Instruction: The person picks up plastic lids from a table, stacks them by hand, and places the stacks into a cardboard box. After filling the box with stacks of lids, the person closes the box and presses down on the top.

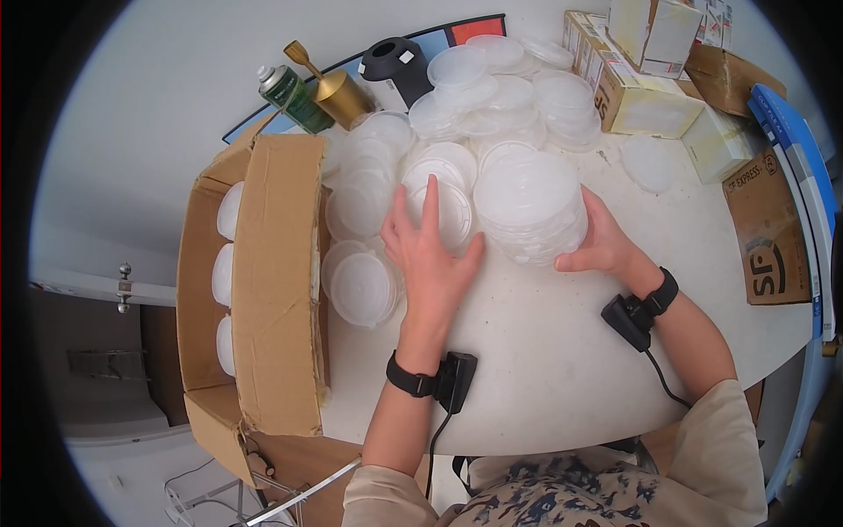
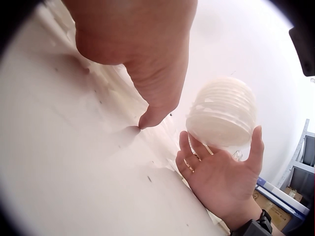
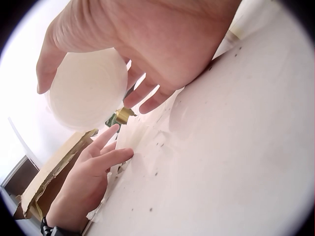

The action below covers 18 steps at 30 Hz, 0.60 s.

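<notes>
In the head view, the right hand [image 1: 610, 246] grips a thick stack of translucent round lids [image 1: 531, 202] from its right side, thumb at the near edge. That stack [image 2: 222, 113] appears tilted above the palm of the right hand [image 2: 221, 184] in the left wrist view. The left hand [image 1: 432, 268] is spread with nothing in its grasp, its fingers over loose lids [image 1: 452, 211] left of the stack. Whether its fingertips touch them I cannot tell. From the right wrist, the left hand [image 3: 88, 179] shows below the held stack [image 3: 88, 91], fingers extended.
An open cardboard box [image 1: 277, 290] holding white round items stands at the left. More lids [image 1: 362, 285] lie beside it and across the back. A green can [image 1: 290, 97], a gold pot [image 1: 342, 97] and a black device [image 1: 395, 70] stand behind; boxes [image 1: 654, 105] fill the right back.
</notes>
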Each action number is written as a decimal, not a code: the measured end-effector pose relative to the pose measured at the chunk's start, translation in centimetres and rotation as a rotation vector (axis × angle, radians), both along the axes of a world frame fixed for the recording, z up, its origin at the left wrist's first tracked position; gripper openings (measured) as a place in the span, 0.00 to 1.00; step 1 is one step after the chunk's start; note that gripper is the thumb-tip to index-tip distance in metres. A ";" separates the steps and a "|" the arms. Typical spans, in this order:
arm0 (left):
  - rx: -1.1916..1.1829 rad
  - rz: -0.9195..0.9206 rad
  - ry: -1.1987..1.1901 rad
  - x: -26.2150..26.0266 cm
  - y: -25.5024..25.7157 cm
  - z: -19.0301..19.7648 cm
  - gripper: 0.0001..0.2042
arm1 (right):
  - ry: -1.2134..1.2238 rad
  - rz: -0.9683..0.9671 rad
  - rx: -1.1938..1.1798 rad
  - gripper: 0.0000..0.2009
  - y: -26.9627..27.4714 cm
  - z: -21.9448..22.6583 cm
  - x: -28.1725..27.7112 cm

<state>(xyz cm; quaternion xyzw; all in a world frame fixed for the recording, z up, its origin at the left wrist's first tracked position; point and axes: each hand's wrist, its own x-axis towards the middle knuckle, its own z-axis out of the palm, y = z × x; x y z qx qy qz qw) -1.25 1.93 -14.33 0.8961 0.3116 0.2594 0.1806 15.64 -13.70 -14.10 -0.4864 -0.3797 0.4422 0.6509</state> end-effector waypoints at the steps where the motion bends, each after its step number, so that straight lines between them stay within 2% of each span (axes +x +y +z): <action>1: -0.015 -0.001 0.009 0.0 0.0 0.0 0.43 | 0.004 0.001 0.004 0.50 0.0 -0.1 0.0; 18: -0.061 -0.055 -0.085 0.2 0.1 0.0 0.43 | 0.008 0.005 0.007 0.52 0.1 -0.5 0.1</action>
